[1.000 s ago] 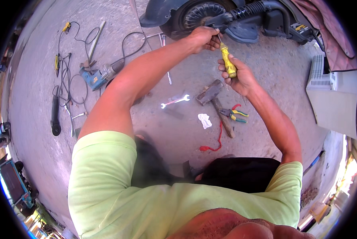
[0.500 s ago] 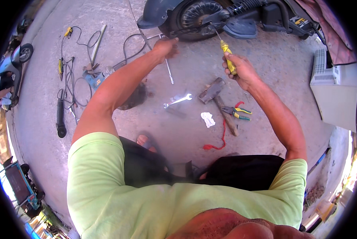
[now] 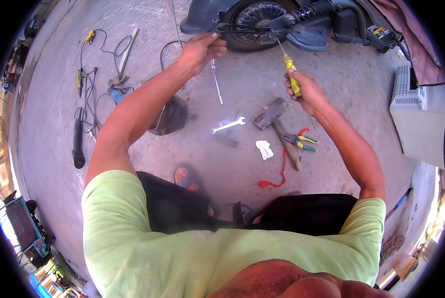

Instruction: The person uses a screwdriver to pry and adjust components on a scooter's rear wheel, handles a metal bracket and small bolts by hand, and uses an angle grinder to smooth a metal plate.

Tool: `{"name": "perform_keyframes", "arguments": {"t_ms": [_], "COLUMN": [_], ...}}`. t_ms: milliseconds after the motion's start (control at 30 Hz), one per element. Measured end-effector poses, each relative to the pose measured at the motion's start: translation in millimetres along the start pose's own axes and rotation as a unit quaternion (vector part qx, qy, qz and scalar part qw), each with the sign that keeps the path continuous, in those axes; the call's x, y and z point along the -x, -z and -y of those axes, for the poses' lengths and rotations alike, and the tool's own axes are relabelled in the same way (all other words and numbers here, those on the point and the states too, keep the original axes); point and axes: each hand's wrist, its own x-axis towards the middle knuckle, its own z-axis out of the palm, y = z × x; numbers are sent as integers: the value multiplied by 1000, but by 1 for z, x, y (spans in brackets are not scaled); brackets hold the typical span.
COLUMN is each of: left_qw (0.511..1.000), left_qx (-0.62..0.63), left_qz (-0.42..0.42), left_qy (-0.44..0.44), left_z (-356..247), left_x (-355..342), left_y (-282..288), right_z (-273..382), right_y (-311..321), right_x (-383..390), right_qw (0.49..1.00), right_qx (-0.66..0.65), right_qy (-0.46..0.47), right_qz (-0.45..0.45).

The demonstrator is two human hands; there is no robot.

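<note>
My right hand (image 3: 307, 89) is wrapped round the yellow handle of a screwdriver (image 3: 290, 68). Its thin shaft slants up to the hub area of a dark scooter's rear wheel (image 3: 255, 22). To the left, my left hand (image 3: 202, 51) has thumb and forefinger drawn together beside the end of a dark rod (image 3: 235, 31) running along the wheel; what they pinch, if anything, is too small to make out. Below that hand, a long chrome socket wrench (image 3: 216, 82) lies on the concrete, its upper end partly hidden by the fingers.
On the ground are a double-ended wrench (image 3: 228, 125), a hammer (image 3: 270, 114), pliers (image 3: 302, 141), white paper (image 3: 264, 149) and a red cord (image 3: 277, 183). Cables (image 3: 89, 97) and an angle grinder (image 3: 77, 141) lie left. A round dark object (image 3: 172, 116) sits under my left forearm. A pale appliance casing (image 3: 416, 119) stands right.
My left hand has moved up and slightly left, toward the rod end. The screwdriver stays at the wheel hub in my right hand; the whole view has shifted slightly.
</note>
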Motion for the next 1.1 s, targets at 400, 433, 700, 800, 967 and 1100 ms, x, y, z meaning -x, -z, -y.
{"name": "perform_keyframes", "arguments": {"t_ms": [400, 433, 700, 800, 967, 1100], "left_qw": [985, 986, 996, 997, 998, 998], "left_qx": [122, 117, 74, 69, 66, 68], "left_qz": [122, 117, 55, 44, 23, 12], "left_qy": [-19, -20, 14, -2, -3, -9], "left_z": [-2, -4, 1, 2, 1, -2], "left_x": [-6, -9, -16, -20, -18, -16], "left_y": [-26, -29, -35, -36, -42, -49], "right_z": [-9, -9, -12, -13, -14, -15], "right_y": [-1, -1, 3, 3, 3, 4], "right_x": [-7, -7, -10, -11, -11, -11], "right_qw": [1000, 1000, 1000, 1000, 1000, 1000], "right_qx": [-3, -4, -19, -20, -22, -25], "right_qy": [2, 3, 3, 2, 4, 5], "right_qz": [1, 2, 5, 6, 11, 13]}}
